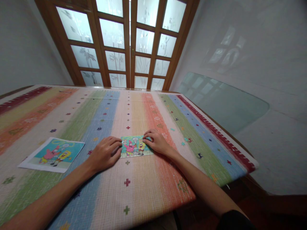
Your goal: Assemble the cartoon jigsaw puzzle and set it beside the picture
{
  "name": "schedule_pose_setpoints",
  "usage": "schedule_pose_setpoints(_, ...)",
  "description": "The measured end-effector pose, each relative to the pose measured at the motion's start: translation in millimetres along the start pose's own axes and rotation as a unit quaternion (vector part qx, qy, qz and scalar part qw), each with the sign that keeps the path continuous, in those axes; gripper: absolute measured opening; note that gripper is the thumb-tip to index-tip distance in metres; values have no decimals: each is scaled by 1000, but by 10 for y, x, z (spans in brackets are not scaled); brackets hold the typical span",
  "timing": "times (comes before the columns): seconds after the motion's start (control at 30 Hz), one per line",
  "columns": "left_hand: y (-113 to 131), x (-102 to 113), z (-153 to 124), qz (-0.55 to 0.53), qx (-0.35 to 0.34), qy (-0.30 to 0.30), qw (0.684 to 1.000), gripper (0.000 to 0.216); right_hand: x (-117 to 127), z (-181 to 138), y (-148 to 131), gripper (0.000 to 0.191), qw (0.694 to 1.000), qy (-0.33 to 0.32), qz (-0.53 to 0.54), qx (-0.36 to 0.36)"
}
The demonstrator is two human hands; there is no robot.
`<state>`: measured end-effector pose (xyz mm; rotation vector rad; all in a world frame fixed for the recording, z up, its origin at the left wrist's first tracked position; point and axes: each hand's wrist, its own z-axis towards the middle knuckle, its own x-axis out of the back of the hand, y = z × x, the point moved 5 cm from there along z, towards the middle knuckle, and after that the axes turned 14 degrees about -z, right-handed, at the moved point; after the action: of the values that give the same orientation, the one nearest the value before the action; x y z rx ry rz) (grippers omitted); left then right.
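A small assembled cartoon jigsaw puzzle (135,146) lies flat on the striped tablecloth (134,188) in front of me. My left hand (105,154) rests at its left edge, fingers curled with the tips against the puzzle's side. My right hand (155,141) sits on its upper right corner, fingers bent and pressing down on the pieces. Neither hand lifts anything off the table.
A printed picture sheet (53,154) with the same cartoon lies to the left. The table's right edge (223,134) runs diagonally past my right arm. Wooden glazed doors (129,41) stand beyond the far end, and a pale wall lies to the right.
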<state>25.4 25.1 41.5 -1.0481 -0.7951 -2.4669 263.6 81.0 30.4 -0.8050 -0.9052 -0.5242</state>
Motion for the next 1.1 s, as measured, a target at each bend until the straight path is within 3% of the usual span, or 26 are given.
schedule_pose_setpoints(0.17,-4,-6,-9,1,-4,1,1000,19,79,14,83,12,1000,9,5,0)
schedule_pose_setpoints(0.27,-15,-25,-18,0,-6,-2,1000,18,258,16,272,11,999,36,-26,-19)
schedule_pose_setpoints(0.37,-18,-32,-26,1,-9,1,1000,18,521,-28,583,16,993,55,-84,-69)
schedule_pose_setpoints(0.47,-12,-31,-29,0,-11,-3,1000,19,761,-140,949,21,972,27,-172,-161)
schedule_pose_setpoints(0.57,-7,-25,-26,2,-9,-2,1000,19,912,-280,1176,23,960,23,-193,-203)
schedule_pose_setpoints(0.9,-8,-27,-10,1,-11,10,1000,18,827,-395,1345,7,959,19,-127,-253)
schedule_pose_setpoints(1.0,-13,-24,-12,-4,-8,13,1000,18,822,-372,1320,2,962,8,-72,-262)
schedule_pose_setpoints(1.1,-4,-18,-5,-7,-7,18,1000,18,762,-348,1206,10,966,-20,0,-257)
